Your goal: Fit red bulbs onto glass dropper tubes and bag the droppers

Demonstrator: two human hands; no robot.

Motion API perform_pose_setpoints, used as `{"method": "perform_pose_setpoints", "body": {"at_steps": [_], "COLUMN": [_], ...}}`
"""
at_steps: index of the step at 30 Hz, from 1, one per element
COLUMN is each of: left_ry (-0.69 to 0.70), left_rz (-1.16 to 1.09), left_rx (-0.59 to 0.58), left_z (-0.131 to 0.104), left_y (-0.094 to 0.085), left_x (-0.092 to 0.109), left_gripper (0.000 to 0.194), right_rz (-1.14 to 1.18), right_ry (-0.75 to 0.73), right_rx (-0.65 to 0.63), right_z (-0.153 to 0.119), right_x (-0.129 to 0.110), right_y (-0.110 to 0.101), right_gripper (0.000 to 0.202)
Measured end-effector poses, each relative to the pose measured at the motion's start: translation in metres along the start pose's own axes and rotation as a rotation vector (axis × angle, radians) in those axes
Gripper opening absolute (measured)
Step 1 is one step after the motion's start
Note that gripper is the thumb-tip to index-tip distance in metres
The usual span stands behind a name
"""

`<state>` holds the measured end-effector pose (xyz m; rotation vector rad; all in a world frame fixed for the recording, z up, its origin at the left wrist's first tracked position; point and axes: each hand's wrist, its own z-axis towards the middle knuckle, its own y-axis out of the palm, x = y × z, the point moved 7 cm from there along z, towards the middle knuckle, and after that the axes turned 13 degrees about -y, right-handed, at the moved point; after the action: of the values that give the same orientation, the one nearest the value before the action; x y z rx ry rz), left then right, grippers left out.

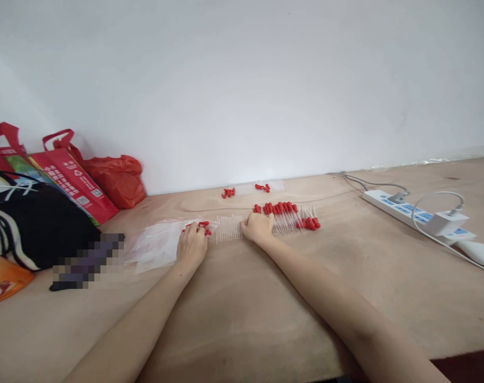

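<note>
My left hand (pixel 193 243) rests on small red plastic caps (pixel 204 225) at the edge of clear plastic bags (pixel 156 242). Its fingers are bent and slightly apart over the caps. My right hand (pixel 259 225) is closed, thumb and fingers together, at the right end of a row of thin clear sticks (pixel 228 227). What it grips is too small to make out. Right beside it lies a second row of clear sticks (pixel 286 222), with red caps (pixel 279 207) along its far end and more red caps (pixel 309 223) at its right.
By the wall lies another clear bag (pixel 245 189) with red caps (pixel 228 193). A white power strip (pixel 401 209) with a charger (pixel 447 222) and cables is on the right. Red bags (pixel 117 181), a black bag (pixel 38 223) and an orange packet (pixel 4 276) stand left on the wooden table (pixel 234 319).
</note>
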<state>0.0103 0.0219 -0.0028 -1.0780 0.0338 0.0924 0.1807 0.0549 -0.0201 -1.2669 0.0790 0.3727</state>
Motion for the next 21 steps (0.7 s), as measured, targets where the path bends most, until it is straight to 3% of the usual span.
{"method": "perform_pose_setpoints", "body": {"at_steps": [4,8,11,14,17,21], "left_ry": [0.002,0.015,0.109,0.224,0.264,0.34], "left_rz": [0.0,-0.065,-0.237,-0.463,-0.614,-0.731], "left_rx": [0.003,0.086,0.136,0.114,0.023,-0.091], "left_z": [0.0,-0.001,-0.007,-0.018,-0.028,-0.043], "left_y": [0.001,-0.006,-0.013,-0.018,-0.019,-0.021], "left_x": [0.0,0.003,0.015,0.029,0.041,0.06], "left_gripper": [0.019,0.018,0.012,0.009,0.009,0.011], "right_rz": [0.012,0.02,0.035,0.039,0.09,0.279], "right_ry": [0.01,0.042,0.049,0.02,-0.082,-0.407], "right_rx": [-0.04,-0.089,-0.099,-0.042,0.07,0.162], "right_z": [0.001,0.0,0.0,-0.002,-0.012,-0.045], "right_x": [-0.009,-0.012,-0.011,-0.008,0.001,0.02], "right_y": [0.003,0.006,0.006,-0.002,-0.014,-0.026], "right_gripper": [0.031,0.029,0.029,0.029,0.027,0.02]}}
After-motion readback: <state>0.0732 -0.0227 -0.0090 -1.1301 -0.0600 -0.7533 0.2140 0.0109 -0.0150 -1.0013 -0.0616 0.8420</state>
